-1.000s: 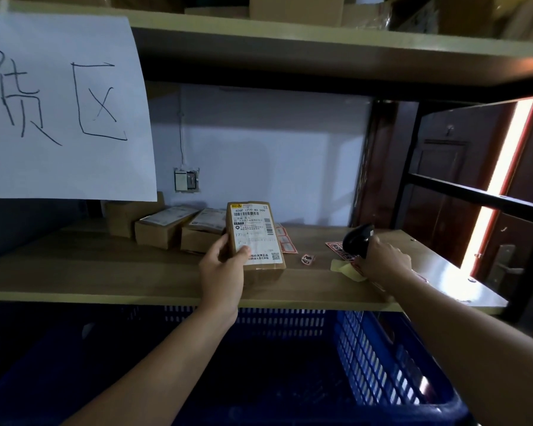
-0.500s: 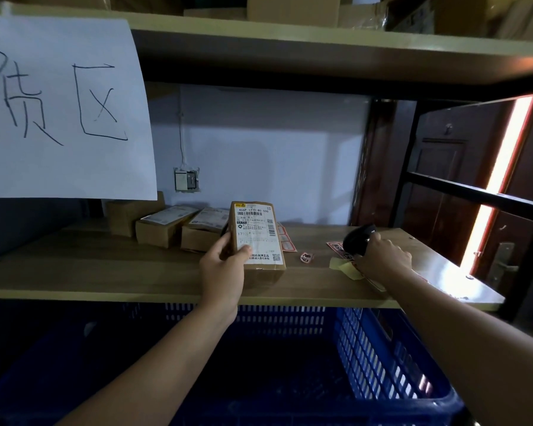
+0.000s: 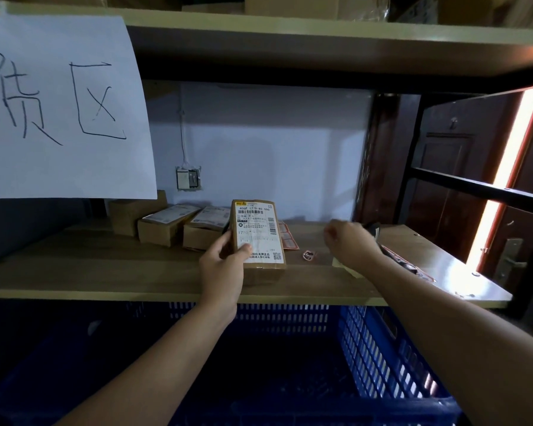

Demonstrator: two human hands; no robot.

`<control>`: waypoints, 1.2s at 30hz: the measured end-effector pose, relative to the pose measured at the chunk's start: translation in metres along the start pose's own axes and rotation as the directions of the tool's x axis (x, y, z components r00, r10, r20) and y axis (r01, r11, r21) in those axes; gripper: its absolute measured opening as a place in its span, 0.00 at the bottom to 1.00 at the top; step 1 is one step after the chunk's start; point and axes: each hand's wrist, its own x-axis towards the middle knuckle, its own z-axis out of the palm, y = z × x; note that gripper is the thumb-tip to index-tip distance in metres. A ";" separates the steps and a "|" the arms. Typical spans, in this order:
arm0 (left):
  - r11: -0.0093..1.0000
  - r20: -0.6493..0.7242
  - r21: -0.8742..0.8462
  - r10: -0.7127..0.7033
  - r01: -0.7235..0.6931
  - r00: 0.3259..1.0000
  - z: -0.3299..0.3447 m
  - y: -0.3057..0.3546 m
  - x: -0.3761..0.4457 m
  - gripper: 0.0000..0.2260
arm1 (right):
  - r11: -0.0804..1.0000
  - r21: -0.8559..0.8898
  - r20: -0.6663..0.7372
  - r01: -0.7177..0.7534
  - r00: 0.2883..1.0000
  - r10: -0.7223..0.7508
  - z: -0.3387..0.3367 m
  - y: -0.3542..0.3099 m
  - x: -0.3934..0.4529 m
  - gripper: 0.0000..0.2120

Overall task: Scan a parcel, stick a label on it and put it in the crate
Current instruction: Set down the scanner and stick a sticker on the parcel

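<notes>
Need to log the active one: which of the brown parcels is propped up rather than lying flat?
The parcel gripped by the left hand, label facing the camera. The other parcels lie flat at the shelf's back.

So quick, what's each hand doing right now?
Left hand: closed on the parcel, propping it on the shelf.
Right hand: loosely curled, holding nothing; the scanner lies behind it.

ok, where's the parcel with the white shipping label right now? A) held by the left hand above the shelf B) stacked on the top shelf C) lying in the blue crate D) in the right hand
A: the left hand grips the parcel upright over the wooden shelf; the blue crate sits below.
</notes>
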 end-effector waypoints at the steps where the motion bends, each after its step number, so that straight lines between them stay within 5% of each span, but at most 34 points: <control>1: 1.000 -0.001 0.003 0.000 0.000 1.000 -0.002 0.000 0.000 0.21 | 1.000 -0.004 0.090 -0.004 0.996 0.004 0.006 -0.005 0.003 0.10; 8: 0.999 0.014 0.037 0.006 -0.007 1.000 -0.017 0.004 0.004 0.19 | 0.994 -0.102 0.453 0.044 0.892 0.006 0.032 -0.016 0.012 0.21; 16: 0.991 0.066 0.108 0.070 -0.077 0.995 -0.018 0.007 -0.001 0.20 | 0.980 -0.185 0.372 0.078 0.928 -0.004 0.033 -0.016 0.014 0.07; 18: 0.986 0.084 0.131 0.092 -0.102 0.992 -0.017 0.007 -0.002 0.21 | 0.996 -0.080 0.290 0.031 0.957 -0.007 0.029 -0.018 0.010 0.06; 20: 0.981 0.099 0.146 0.111 -0.124 0.989 -0.016 0.007 -0.002 0.21 | 0.975 0.212 0.123 -0.072 0.991 0.047 0.020 -0.027 0.005 0.05; 22: 0.979 0.104 0.148 0.128 -0.142 0.986 -0.016 0.007 -0.001 0.21 | 0.844 0.524 -0.015 -0.117 0.989 0.146 0.004 -0.045 -0.004 0.04; 25: 0.983 0.091 0.107 0.140 -0.149 0.986 -0.013 0.007 -0.001 0.22 | 0.614 0.786 -0.014 -0.067 0.992 0.126 -0.021 -0.074 -0.023 0.07; 30: 0.982 0.077 0.043 0.178 -0.182 0.981 -0.004 0.002 -0.009 0.21 | 0.453 0.891 0.064 -0.036 0.997 -0.047 -0.043 -0.107 -0.047 0.11; 36: 0.977 0.088 0.024 0.209 -0.212 0.974 0.002 0.003 -0.015 0.21 | 0.548 0.837 0.044 -0.009 0.998 -0.051 -0.050 -0.112 -0.055 0.10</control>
